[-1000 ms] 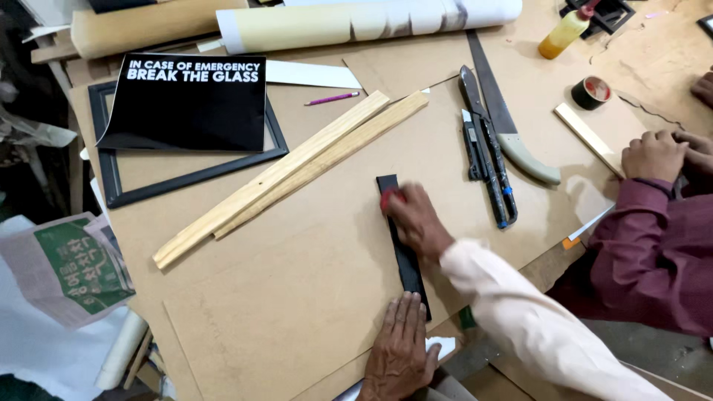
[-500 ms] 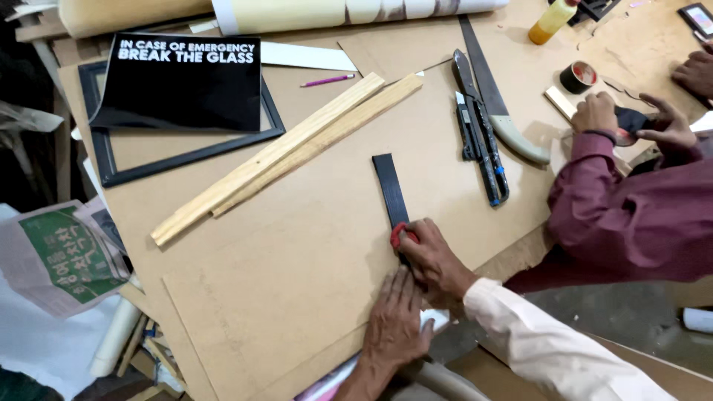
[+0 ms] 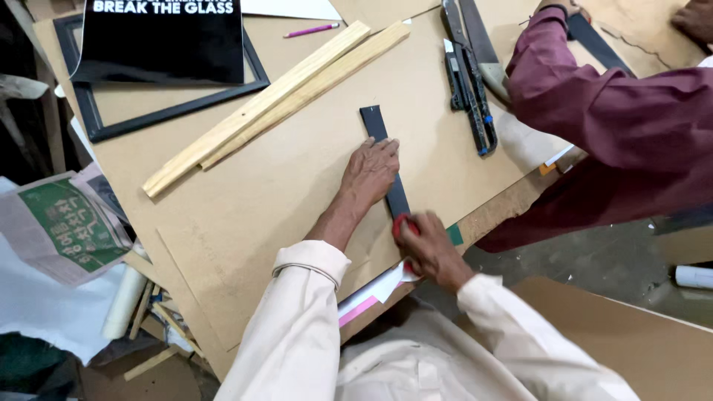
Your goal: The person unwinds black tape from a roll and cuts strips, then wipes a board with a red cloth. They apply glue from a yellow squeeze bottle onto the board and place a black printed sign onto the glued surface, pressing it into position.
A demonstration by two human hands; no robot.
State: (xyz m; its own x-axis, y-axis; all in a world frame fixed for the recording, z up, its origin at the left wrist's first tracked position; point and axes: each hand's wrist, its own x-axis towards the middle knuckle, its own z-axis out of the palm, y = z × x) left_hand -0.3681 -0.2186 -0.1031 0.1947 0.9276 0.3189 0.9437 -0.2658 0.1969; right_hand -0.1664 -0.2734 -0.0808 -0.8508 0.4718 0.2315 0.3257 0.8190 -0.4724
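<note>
The left hand (image 3: 371, 172) lies flat, fingers spread, pinning a dark strip (image 3: 380, 137) on the brown board (image 3: 245, 223) covering the worktop. The right hand (image 3: 429, 249) is clenched around something red (image 3: 402, 224) at the strip's near end, probably a cutter, though the fist hides most of it. A co-worker's maroon sleeve (image 3: 616, 111) covers the far right, and the black frame (image 3: 100, 126) gets cut off up top.

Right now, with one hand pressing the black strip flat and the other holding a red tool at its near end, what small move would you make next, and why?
Probably draw the red-handled tool in the right hand further along the flat black strip, since the left hand pins it to the brown board.
</note>
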